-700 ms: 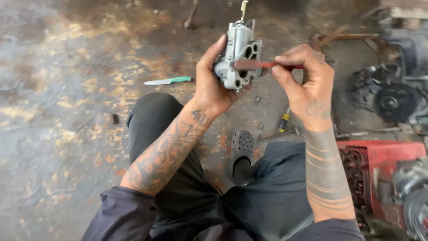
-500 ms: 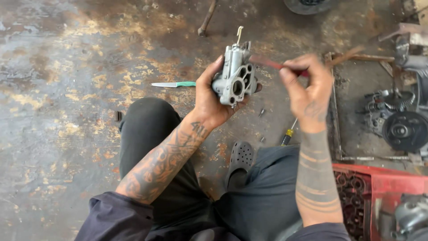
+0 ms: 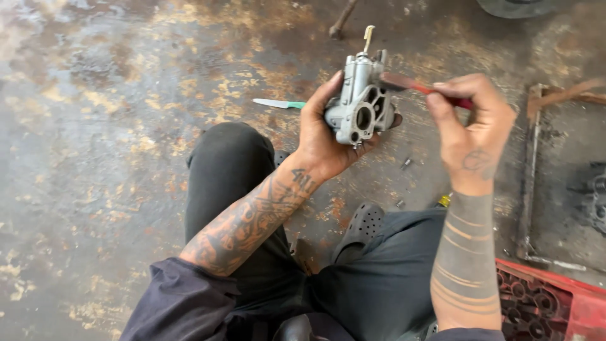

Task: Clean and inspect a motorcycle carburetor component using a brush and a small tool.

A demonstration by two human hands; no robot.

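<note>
Since half a second ago, carburetor (image 3: pixel 361 104) sits tilted further, bores facing the camera. Left hand (image 3: pixel 328 136) cups it from below, fingers closed, held above the stained floor (image 3: pixel 113 126). Right hand (image 3: pixel 473 129) pinches red-handled brush (image 3: pixel 424 88), bristle end touching its upper right side.

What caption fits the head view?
Left hand holds a grey carburettor; right hand brushes it with a red-handled brush.
</note>
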